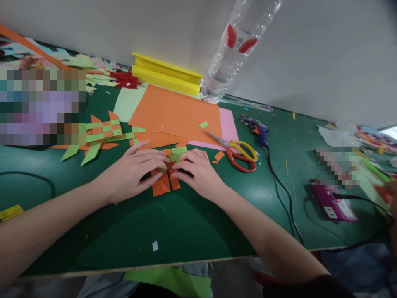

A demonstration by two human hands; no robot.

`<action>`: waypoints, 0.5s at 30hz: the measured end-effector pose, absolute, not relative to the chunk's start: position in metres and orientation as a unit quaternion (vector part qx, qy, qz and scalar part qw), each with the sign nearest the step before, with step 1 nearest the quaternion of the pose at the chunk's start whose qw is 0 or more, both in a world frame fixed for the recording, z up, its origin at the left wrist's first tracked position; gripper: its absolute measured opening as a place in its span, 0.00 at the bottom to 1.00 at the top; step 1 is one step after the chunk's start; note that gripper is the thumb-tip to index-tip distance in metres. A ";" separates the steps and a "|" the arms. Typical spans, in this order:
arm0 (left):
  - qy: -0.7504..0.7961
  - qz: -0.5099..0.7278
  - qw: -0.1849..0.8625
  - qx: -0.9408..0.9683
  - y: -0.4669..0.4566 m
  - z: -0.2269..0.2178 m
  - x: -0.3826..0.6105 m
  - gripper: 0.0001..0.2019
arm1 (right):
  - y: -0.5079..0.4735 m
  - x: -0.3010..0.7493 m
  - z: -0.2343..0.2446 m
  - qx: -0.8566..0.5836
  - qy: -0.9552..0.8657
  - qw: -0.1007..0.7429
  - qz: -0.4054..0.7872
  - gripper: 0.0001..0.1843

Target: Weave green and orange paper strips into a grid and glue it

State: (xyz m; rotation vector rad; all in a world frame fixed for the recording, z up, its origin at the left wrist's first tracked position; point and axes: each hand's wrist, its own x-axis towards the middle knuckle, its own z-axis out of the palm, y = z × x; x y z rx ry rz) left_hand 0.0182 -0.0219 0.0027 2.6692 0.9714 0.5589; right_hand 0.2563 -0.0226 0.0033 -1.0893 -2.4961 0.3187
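My left hand (pixel 136 171) and my right hand (pixel 200 171) meet over a small weave of orange and green paper strips (pixel 161 185) on the green table. Bent fingers of both hands pinch the strips from either side, covering much of the weave. Loose orange strip ends hang toward me below the fingers. To the left lies another woven orange and green paper piece (pixel 104 130), shaped like a fish. Right of my right hand rest scissors (pixel 242 155) with red and yellow handles, blades pointing up and left.
Behind my hands lie orange paper sheets (pixel 176 111), a yellow folded strip (pixel 167 76) and a plastic bottle (pixel 229 58). A blue glue gun (pixel 257 129) trails its black cord to the table edge. A magenta power box (pixel 333 203) sits at right; paper scraps (pixel 83 62) pile at far left.
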 end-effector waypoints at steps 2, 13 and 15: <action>0.316 0.203 0.118 0.919 -0.022 0.003 0.017 0.12 | -0.022 0.256 0.003 -0.388 -0.890 0.207 0.117 0.13; 0.284 0.232 0.080 0.927 -0.022 0.003 0.016 0.13 | -0.023 0.254 0.005 -0.387 -0.882 0.235 0.127 0.14; 0.289 0.230 0.074 0.926 -0.023 0.001 0.015 0.12 | -0.023 0.255 0.004 -0.378 -0.879 0.259 0.134 0.16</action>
